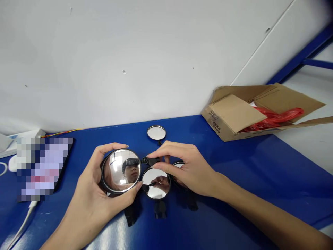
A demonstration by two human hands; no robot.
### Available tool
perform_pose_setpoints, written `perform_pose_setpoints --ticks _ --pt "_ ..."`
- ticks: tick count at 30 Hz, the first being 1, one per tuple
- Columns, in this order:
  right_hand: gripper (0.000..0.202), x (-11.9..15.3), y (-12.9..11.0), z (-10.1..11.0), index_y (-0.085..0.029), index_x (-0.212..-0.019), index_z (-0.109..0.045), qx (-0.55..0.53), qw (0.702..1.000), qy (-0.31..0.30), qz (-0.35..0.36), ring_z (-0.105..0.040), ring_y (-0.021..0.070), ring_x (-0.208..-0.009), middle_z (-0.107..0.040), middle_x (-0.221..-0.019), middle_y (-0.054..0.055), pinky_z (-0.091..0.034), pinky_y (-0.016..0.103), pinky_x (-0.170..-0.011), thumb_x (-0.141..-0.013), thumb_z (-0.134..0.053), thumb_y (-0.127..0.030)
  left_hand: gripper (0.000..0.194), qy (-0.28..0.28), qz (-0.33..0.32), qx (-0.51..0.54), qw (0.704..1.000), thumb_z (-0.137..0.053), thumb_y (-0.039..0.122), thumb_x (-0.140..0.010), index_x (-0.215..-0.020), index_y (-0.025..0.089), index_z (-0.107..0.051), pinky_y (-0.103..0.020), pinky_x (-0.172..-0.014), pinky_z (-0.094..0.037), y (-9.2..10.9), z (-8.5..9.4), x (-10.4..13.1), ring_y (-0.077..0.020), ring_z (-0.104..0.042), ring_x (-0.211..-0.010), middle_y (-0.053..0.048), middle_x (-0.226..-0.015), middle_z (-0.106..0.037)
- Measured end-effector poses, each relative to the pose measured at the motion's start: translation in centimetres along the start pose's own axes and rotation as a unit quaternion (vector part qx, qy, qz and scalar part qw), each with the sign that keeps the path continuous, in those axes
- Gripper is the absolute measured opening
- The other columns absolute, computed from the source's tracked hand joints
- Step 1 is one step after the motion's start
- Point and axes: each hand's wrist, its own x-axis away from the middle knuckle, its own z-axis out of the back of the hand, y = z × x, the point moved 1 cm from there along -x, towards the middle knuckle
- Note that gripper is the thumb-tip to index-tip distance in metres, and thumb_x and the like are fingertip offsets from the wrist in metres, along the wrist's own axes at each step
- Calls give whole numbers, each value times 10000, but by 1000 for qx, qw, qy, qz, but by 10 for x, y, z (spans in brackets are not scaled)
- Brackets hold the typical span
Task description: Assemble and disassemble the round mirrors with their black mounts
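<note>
Over the glossy blue table [234,173], left fingers [130,197] spread around a round mirror [121,171], right fingers [166,151] pinching a black bracket [153,161].

Tally: at least four round mirrors [156,132] were visible. Black plastic brackets [160,209] numbered at least four. One phone [48,166], one cardboard box [234,113], one red plastic bag [284,116] and at least one white cable [27,217] were counted.
</note>
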Motion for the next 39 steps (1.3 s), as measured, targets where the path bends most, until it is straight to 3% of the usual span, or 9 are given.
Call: perform_pose_setpoints --ticks 6,15,20,23,26,31,35,39 --pt "219 2 -2 -4 -213 -1293 -827 9 997 22 75 -745 163 -956 -838 -1118 45 -615 305 -857 -1074 -823 -210 631 -10 5 0 1000 -979 388 -767 -1296 335 -640 -259 -753 -703 4 -2 2 -204 -795 -839 16 -1062 -790" --pt "245 1 -15 9 -176 -1293 -823 7 991 26 134 -782 166 -1028 -856 -1137 74 -651 316 -932 -1054 -820 -121 721 -81 90 48 991 -997 300 -694 -1304 373 -618 -247 -670 -661 6 0 10 -199 -740 -732 34 -972 -780" --pt "205 0 -18 13 -125 -1249 -831 -19 991 -29 128 -779 156 -998 -856 -1097 84 -647 288 -914 -1044 -834 -132 619 -99 48 15 994 -985 218 -677 -1204 356 -692 -203 -685 -630 14 0 10 -190 -732 -783 41 -953 -775" --pt "203 2 -20 9 -126 -1237 -824 -22 990 -21 136 -772 154 -973 -847 -1082 83 -655 285 -891 -1035 -841 -128 591 -112 40 15 993 -985 178 -651 -1146 349 -712 -191 -663 -618 17 1 8 -171 -706 -735 52 -903 -748" --pt "215 5 -20 1 -151 -1248 -817 -10 989 -4 145 -765 149 -928 -840 -1059 72 -662 282 -839 -1035 -842 -131 604 -99 41 14 994 -1000 217 -635 -1152 351 -718 -214 -661 -640 17 2 6 -181 -706 -711 46 -878 -741" --pt "219 6 -15 -7 -164 -1277 -792 62 977 47 198 -774 182 -903 -850 -1040 90 -668 348 -824 -1061 -827 -162 785 -70 68 22 995 -1051 327 -607 -1317 363 -717 -299 -703 -702 11 4 0 -253 -771 -779 -3 -988 -800" --pt "223 6 -13 -8 -151 -1276 -774 111 965 72 225 -777 192 -864 -853 -1024 99 -662 376 -797 -1059 -827 -147 766 -56 70 88 992 -1093 351 -623 -1297 358 -730 -277 -795 -713 6 3 -2 -248 -813 -887 0 -1074 -822" --pt "271 6 -13 -6 -190 -1323 -749 145 954 103 242 -783 197 -839 -855 -1033 86 -680 380 -767 -1062 -816 -157 793 -78 91 148 982 -1070 419 -731 -1423 350 -690 -255 -584 -650 -1 6 -7 -241 -804 -723 -16 -937 -846"
